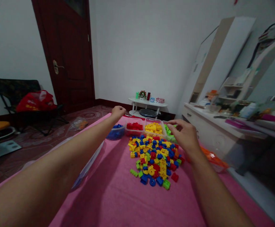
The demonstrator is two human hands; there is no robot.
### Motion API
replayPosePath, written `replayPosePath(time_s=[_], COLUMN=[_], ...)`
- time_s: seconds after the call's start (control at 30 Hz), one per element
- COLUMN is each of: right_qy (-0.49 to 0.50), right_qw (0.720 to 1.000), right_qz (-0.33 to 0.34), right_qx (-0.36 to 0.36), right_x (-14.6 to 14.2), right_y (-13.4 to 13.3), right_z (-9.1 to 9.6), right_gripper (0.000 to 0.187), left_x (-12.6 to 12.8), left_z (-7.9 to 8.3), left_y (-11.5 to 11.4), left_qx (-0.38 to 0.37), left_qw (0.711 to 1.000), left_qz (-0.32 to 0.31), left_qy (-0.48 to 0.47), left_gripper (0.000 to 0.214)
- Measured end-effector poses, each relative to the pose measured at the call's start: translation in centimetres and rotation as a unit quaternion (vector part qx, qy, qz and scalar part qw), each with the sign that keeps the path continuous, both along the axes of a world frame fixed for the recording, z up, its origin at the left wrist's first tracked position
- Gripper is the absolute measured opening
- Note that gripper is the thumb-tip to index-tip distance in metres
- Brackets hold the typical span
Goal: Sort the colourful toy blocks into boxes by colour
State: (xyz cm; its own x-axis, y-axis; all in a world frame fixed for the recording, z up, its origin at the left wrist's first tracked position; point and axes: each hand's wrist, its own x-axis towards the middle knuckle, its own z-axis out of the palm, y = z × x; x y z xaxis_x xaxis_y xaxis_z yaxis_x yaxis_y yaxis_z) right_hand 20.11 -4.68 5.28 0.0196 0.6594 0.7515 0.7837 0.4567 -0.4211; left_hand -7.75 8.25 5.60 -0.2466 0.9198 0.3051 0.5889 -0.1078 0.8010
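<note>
A heap of red, blue, yellow and green toy bricks (155, 157) lies on a pink cloth (118, 195). Behind it stand clear tubs: one of blue bricks (115, 131), one of red bricks (134, 126), one of yellow bricks (153, 127) and one of green bricks (169, 131). My left hand (118, 112) hovers above the blue tub, fingers curled into a fist; what it holds is hidden. My right hand (184, 135) hangs over the green tub, fingers bent downward in a pinch; whatever they grip is hidden.
A dark red door (68, 53) stands at the back left beside a folding chair with a red bag (35, 100). A small white table (147, 105) sits against the far wall. A cluttered dresser (234, 123) runs along the right. An orange packet (213, 159) lies by my right wrist.
</note>
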Motion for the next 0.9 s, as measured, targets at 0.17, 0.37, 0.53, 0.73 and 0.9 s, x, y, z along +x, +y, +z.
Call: replayPosePath(time_s=[0.17, 0.37, 0.53, 0.73, 0.9], right_qy=[-0.016, -0.043, -0.047, -0.026, -0.038], right_qw=[1.000, 0.997, 0.994, 0.997, 0.996], right_qz=[-0.017, -0.025, -0.046, -0.030, -0.033], right_qx=[-0.003, -0.062, -0.082, -0.068, -0.075], right_x=[0.9, 1.8, 1.9, 2.3, 2.1], right_y=[0.3, 0.4, 0.2, 0.3, 0.3], right_z=[0.1, 0.2, 0.4, 0.3, 0.0], right_gripper=[0.020, 0.022, 0.022, 0.024, 0.023], left_x=[-3.6, -0.5, 7.1, 12.8, 11.5], left_z=[-1.5, -2.5, -3.7, -8.2, -10.4], left_y=[1.8, 0.1, -5.6, -15.6, -15.2], left_qx=[-0.009, 0.040, 0.140, 0.159, 0.146], left_qw=[0.980, 0.945, 0.946, 0.828, 0.846], left_qz=[0.054, 0.038, -0.221, -0.520, -0.485], left_qy=[0.193, 0.322, 0.189, 0.135, 0.169], left_gripper=[0.020, 0.028, 0.026, 0.055, 0.047])
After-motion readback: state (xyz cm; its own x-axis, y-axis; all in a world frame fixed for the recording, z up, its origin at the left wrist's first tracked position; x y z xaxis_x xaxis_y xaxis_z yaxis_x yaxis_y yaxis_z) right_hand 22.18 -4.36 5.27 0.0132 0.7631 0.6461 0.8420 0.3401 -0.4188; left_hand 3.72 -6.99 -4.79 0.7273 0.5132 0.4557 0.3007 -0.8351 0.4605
